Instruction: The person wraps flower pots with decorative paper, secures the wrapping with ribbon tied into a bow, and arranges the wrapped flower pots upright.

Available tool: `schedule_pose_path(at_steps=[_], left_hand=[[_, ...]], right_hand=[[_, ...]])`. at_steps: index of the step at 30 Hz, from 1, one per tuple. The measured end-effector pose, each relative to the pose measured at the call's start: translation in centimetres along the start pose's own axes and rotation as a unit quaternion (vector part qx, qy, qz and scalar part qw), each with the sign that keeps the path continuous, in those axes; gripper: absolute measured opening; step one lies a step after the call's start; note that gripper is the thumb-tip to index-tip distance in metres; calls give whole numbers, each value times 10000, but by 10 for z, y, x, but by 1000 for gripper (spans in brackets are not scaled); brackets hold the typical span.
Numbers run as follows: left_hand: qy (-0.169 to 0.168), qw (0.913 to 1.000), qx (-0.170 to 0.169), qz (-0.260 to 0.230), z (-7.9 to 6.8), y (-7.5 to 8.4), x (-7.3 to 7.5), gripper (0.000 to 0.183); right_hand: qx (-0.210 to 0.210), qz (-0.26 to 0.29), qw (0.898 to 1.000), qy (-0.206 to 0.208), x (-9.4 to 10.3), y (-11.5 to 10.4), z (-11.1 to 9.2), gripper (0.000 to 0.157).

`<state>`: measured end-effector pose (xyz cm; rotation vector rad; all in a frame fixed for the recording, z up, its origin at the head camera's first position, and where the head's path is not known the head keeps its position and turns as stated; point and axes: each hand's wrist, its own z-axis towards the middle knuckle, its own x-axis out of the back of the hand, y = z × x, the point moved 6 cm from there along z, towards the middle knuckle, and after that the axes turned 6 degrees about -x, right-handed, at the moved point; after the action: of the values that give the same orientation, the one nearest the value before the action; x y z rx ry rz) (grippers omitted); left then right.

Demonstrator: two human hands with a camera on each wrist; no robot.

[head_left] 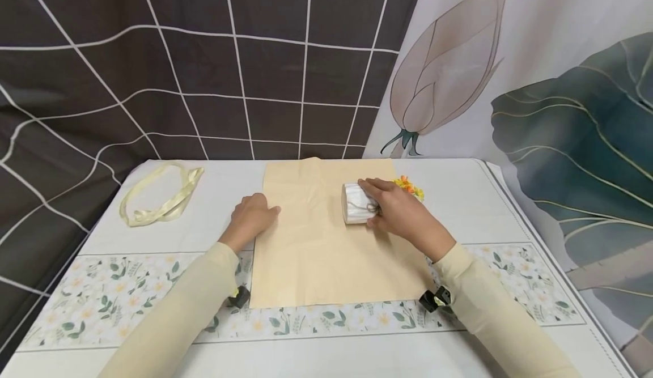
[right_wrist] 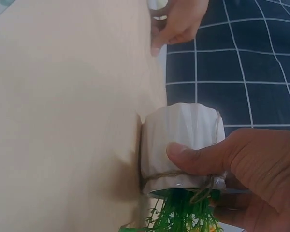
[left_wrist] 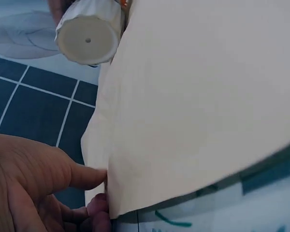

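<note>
A sheet of tan wrapping paper lies flat, with a white ribbed flowerpot on its side upon it. My right hand grips the pot, thumb over the ribbed wall near a twine band tied in a bow. Green stems hang out of the pot's mouth, and yellow and orange flowers show beyond the hand. The pot's base, with a small hole, faces left. At the paper's left edge, my left hand pinches the paper between thumb and fingers.
A loop of pale yellow ribbon lies at the back left of the table. A floral band runs across the white tablecloth. Behind stand a dark grid-patterned curtain and a white one printed with flowers.
</note>
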<state>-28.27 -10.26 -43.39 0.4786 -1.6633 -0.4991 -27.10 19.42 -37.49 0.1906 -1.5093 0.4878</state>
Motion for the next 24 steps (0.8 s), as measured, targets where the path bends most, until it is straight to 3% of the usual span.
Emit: schedule_pose_path(at_steps=[6, 14, 19, 24], left_hand=[[192, 9994, -162, 221, 2, 4, -2, 45], [114, 9923, -168, 1219, 3, 17, -12, 53], [151, 9977, -36, 659, 7, 14, -11, 58], [-1, 9996, 219, -193, 11, 3, 1, 85]], right_hand=[[109, -33, 9999, 45, -1, 6, -2, 89], [1, -115, 9999, -36, -3, 14, -8, 89], [-139, -189, 9997, -59, 2, 22, -12, 90], [-171, -180, 9997, -56, 4, 24, -14, 89]])
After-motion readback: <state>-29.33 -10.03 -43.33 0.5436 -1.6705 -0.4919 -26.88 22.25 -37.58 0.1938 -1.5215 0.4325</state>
